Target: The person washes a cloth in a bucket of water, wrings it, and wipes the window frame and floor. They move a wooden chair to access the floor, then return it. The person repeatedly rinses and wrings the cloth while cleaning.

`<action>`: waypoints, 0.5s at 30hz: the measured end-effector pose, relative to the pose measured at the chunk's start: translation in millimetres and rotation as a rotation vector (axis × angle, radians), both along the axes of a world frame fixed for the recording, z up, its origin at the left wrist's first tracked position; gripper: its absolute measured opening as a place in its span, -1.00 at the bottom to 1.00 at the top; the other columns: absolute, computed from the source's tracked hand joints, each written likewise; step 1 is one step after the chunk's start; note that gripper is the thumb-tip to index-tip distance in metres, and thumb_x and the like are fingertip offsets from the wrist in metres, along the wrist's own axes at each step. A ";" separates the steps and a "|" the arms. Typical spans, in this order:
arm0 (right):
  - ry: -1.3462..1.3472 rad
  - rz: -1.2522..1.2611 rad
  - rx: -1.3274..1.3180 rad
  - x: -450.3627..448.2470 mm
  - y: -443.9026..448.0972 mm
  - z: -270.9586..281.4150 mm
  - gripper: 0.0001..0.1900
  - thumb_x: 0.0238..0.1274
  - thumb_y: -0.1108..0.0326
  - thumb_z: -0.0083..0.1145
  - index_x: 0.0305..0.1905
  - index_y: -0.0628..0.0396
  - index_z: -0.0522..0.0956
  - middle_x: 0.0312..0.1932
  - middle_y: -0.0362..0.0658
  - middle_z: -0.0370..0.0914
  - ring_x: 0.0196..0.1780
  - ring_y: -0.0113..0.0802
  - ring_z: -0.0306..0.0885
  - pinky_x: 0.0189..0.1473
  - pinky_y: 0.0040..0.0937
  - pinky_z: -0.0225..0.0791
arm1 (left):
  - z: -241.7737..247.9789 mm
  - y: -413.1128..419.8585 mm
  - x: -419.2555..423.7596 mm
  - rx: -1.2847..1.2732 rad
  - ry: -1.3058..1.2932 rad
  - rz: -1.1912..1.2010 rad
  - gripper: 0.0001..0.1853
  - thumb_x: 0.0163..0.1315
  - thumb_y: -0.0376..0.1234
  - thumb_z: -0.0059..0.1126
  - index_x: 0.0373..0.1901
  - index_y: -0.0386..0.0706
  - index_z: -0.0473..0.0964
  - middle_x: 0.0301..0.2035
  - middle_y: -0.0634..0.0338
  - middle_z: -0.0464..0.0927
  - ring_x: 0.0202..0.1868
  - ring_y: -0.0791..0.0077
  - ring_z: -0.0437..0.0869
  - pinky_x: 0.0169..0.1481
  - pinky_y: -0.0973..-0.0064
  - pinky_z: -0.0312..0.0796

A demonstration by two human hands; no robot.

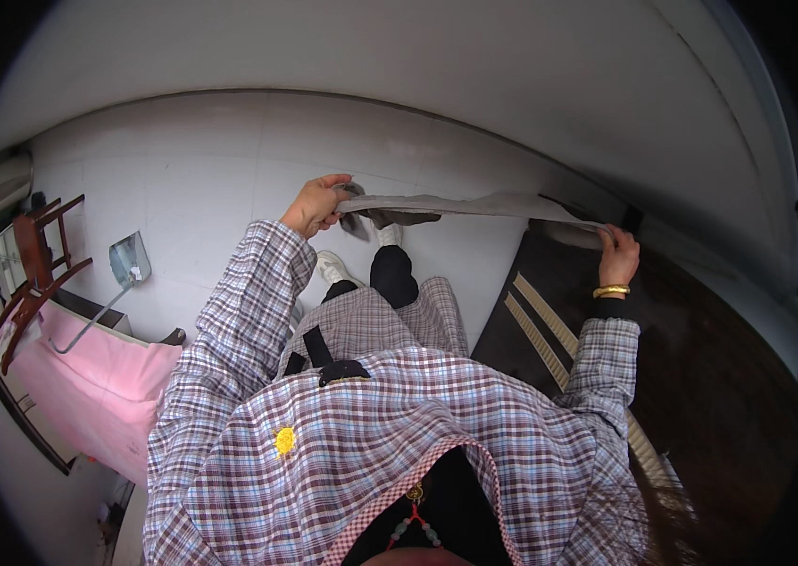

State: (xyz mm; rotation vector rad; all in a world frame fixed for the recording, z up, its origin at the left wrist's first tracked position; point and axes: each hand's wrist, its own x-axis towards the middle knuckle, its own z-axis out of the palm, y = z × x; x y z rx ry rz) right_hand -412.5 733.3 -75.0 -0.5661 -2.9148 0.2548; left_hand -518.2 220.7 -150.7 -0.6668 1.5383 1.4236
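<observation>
Between my two hands a long piece of grey cloth is stretched out sideways. My left hand pinches one end, where a bunched fold sticks out past the fingers. At the other end my right hand, with a gold bracelet at the wrist, grips the cloth's edge. A darker flap hangs beneath the cloth near the left hand. The cloth's lower part is mostly hidden from above. It hangs above the pale floor and in front of my shoes.
On the right lies a dark surface with ribbed beige strips. To the left are a long-handled dustpan, a wooden chair and something draped in pink cloth. A wall rises ahead.
</observation>
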 end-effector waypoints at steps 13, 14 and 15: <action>0.138 0.203 -0.451 -41.4 -103.4 5.2 -0.75 0.07 0.43 0.29 -0.10 0.11 0.61 -0.12 -0.08 0.59 -0.09 -0.16 0.50 -0.14 -0.32 0.43 | 31.5 -94.3 69.2 -0.183 0.487 0.414 -0.44 0.33 -0.34 0.02 0.34 -0.26 0.16 -0.05 0.03 0.56 -0.10 0.38 0.62 -0.08 0.49 0.47; 0.149 0.184 -0.473 -45.9 -107.5 24.5 -0.77 0.08 0.44 0.28 -0.12 0.12 0.61 -0.13 -0.09 0.59 -0.11 -0.18 0.50 -0.17 -0.34 0.44 | 32.0 -106.3 80.0 -0.243 0.467 0.455 -0.46 0.33 -0.35 0.02 0.32 -0.26 0.20 -0.04 0.04 0.55 -0.06 0.40 0.60 -0.04 0.49 0.46; 0.231 0.187 -0.462 -54.4 -111.0 43.7 -0.80 0.09 0.45 0.28 -0.14 0.13 0.61 -0.15 -0.09 0.59 -0.13 -0.19 0.51 -0.12 -0.34 0.43 | 34.8 -117.9 87.4 -0.335 0.456 0.463 -0.48 0.32 -0.37 0.02 0.31 -0.25 0.23 -0.01 0.04 0.53 -0.01 0.41 0.56 0.01 0.48 0.43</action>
